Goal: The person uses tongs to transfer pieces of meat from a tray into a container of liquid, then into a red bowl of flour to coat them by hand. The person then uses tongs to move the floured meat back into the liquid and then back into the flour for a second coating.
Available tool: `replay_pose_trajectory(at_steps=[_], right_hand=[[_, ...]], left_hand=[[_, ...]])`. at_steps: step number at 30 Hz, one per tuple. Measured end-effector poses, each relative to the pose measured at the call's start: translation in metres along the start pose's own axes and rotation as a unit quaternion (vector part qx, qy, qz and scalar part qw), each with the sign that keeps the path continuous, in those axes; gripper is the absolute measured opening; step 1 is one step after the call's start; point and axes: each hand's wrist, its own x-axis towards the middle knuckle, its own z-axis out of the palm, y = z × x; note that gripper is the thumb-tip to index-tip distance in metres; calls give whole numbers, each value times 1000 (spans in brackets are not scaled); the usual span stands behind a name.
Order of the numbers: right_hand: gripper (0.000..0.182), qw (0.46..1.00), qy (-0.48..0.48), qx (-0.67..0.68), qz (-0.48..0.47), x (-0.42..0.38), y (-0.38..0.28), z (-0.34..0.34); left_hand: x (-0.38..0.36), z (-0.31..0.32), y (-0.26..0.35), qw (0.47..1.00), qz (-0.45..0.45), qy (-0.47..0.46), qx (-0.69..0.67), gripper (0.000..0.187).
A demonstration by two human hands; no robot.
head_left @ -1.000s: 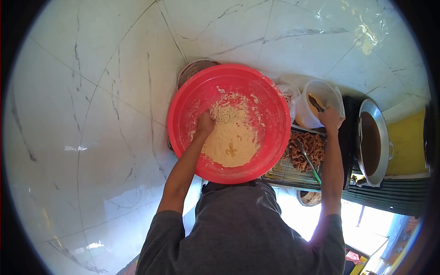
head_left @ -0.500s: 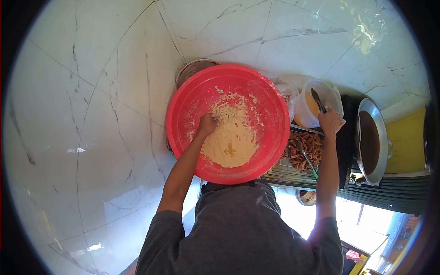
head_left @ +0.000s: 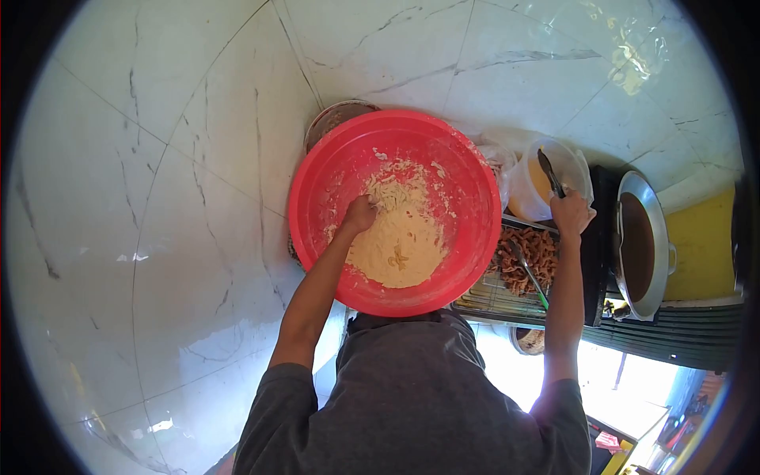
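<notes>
A large red basin [head_left: 317,261] holds pale flour [head_left: 404,245] with shaggy, coated bits at its upper side. My left hand [head_left: 361,214] is closed at the left edge of the flour; what its fingers hold, if anything, is too small to name. My right hand [head_left: 571,214] is wrapped round black tongs [head_left: 552,172], whose tips point up over a whitish translucent tub [head_left: 526,190] with yellowish contents. Below that tub, brown fried strips [head_left: 536,257] lie on a wire rack tray [head_left: 483,298], left of my right forearm.
Green-handled tongs [head_left: 529,275] rest on the fried strips. A wide metal pan [head_left: 659,237] of brown liquid stands at the right. Another round container [head_left: 321,127] shows behind the basin, beside a plastic bag [head_left: 497,157]. Marbled tile walls rise at the left and back.
</notes>
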Motion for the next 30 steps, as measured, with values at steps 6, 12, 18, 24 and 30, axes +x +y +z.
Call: replay_pose_trajectory(at_steps=[6,12,18,24,30], right_hand=[[37,996,-67,-57,-23,23,10,14],[40,987,-126,-96,-41,38,2,15],[40,995,-86,-38,-36,35,12,28],[40,997,-52,-20,-45,28,18,22],[42,999,-29,4,-43,17,17,17]], left_hand=[[-6,-11,14,995,-26,-67,-68,18],[-4,-3,3,985,-26,-58,-158,14],[-19,-20,31,997,-11,-62,-43,13],[-9,-15,20,995,-10,-58,-76,13],[-5,-12,13,996,-14,-51,-74,15]])
